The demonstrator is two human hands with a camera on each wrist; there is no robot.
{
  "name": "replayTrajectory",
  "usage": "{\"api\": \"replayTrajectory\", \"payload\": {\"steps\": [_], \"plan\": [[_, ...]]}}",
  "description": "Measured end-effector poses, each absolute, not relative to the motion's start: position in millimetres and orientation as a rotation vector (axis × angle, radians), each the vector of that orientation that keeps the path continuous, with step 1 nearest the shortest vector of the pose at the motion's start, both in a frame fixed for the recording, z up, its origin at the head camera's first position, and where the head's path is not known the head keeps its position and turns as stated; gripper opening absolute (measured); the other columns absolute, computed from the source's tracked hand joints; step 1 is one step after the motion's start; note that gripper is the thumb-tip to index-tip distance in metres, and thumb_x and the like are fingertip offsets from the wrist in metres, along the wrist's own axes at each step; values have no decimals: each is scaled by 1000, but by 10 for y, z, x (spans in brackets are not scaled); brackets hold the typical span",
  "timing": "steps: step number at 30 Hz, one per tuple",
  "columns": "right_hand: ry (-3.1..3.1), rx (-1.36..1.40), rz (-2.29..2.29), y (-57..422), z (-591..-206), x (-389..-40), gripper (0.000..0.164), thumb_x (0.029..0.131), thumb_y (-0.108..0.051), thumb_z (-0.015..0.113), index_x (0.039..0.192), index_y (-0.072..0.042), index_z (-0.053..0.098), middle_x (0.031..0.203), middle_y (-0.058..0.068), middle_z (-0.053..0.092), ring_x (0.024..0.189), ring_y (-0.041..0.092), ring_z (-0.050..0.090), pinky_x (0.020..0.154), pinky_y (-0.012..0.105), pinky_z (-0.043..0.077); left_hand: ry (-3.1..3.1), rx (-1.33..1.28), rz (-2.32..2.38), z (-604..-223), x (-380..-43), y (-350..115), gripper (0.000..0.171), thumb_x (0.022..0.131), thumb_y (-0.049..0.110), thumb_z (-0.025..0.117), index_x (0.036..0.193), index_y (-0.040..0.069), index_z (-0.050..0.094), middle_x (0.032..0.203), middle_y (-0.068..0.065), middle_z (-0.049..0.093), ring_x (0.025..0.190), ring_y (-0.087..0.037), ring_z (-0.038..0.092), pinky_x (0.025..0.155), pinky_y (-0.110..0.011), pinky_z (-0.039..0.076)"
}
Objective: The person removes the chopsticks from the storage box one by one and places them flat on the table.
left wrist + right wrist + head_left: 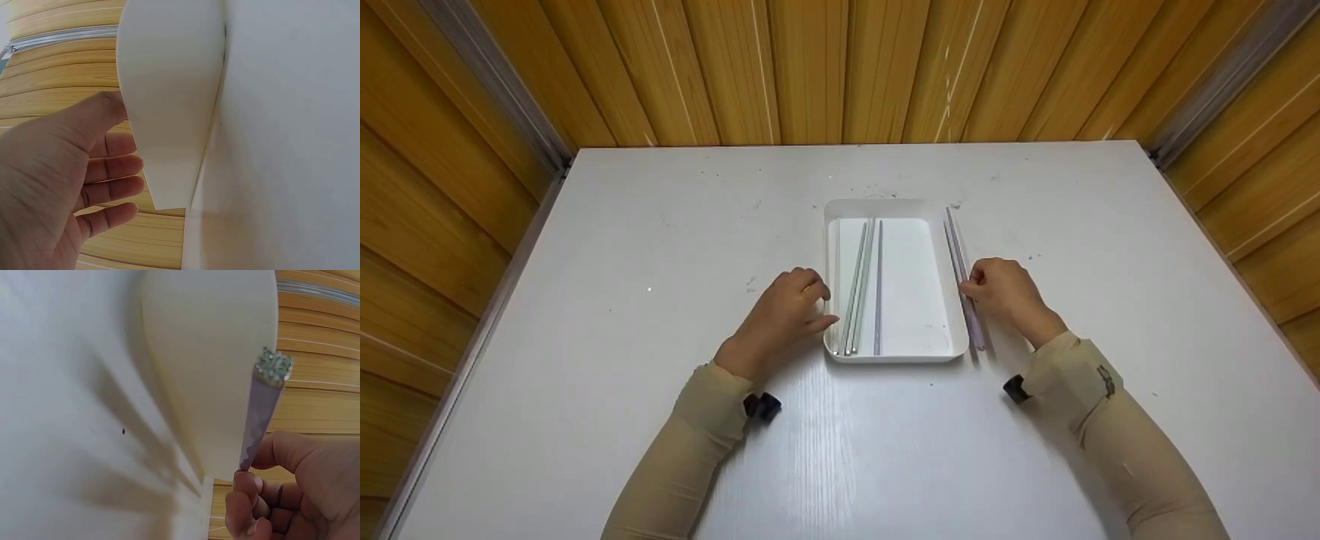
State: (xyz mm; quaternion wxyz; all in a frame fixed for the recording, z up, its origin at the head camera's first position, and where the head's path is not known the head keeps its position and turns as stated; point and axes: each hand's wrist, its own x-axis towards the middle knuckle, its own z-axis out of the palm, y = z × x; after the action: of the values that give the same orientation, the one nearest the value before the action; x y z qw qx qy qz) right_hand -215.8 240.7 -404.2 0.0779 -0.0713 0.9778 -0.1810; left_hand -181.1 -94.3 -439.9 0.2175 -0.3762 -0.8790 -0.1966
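A white rectangular tray (896,358) lies on the table with several slim chopsticks in it. Pale green chopsticks (859,300) lie in its left part, beside a purple chopstick (878,300). My left hand (784,307) is at the tray's left rim, fingers loosely bent and parted from the thumb. In the left wrist view, the tray wall (169,101) partly hides the fingertips. My right hand (1005,289) pinches another purple chopstick (262,408) between thumb and fingers, just outside the tray's right wall. Its thick end has a glittery tip and points toward me.
The white table (585,337) carries small dark specks. Yellow wood-look panels (810,75) stand behind it and on both sides. Black wrist cameras (765,406) sit at the cuffs of the beige sleeves.
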Motion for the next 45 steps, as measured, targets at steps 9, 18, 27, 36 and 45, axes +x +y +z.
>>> {"api": "replayTrajectory", "payload": {"steps": [9, 18, 27, 36, 45], "plan": [[2923, -204, -548, 2431, -4086, -2151, 21, 88, -22, 57, 80, -3, 62, 73, 6, 61, 64, 16, 49, 56, 25, 36, -2442, -1032, -529, -4410, -1804, -949, 27, 79, 23, 78, 90, 3, 64, 91, -6, 61, 86, -22, 58, 76, -32, 49], [2922, -197, -532, 2445, -4148, -2143, 24, 91, -23, 57, 81, -2, 63, 72, 7, 61, 64, 16, 49, 55, 25, 35, -2459, -1020, -512, -4415, -1806, -953, 27, 80, 24, 77, 91, 3, 64, 92, -5, 62, 87, -21, 58, 78, -32, 49], [2911, -185, -541, 2458, -4195, -2147, 23, 90, -22, 56, 78, -3, 62, 71, 5, 59, 64, 16, 49, 55, 24, 35, -2472, -1019, -521, -4408, -1811, -945, 28, 80, 25, 78, 91, 3, 65, 92, -6, 63, 88, -22, 59, 79, -33, 49], [2900, -175, -559, 2483, -4227, -2150, 21, 87, -21, 55, 79, -3, 61, 72, 5, 58, 66, 17, 48, 57, 25, 35, -2449, -1028, -538, -4411, -1817, -944, 27, 79, 24, 78, 90, 3, 65, 91, -6, 62, 86, -22, 59, 77, -33, 50], [2891, -148, -557, 2486, -4253, -2156, 20, 85, -23, 56, 77, -5, 60, 71, 4, 57, 65, 17, 48, 56, 25, 35, -2450, -1034, -533, -4415, -1821, -947, 26, 80, 23, 77, 90, 3, 64, 90, -6, 61, 85, -21, 58, 75, -32, 49]]}}
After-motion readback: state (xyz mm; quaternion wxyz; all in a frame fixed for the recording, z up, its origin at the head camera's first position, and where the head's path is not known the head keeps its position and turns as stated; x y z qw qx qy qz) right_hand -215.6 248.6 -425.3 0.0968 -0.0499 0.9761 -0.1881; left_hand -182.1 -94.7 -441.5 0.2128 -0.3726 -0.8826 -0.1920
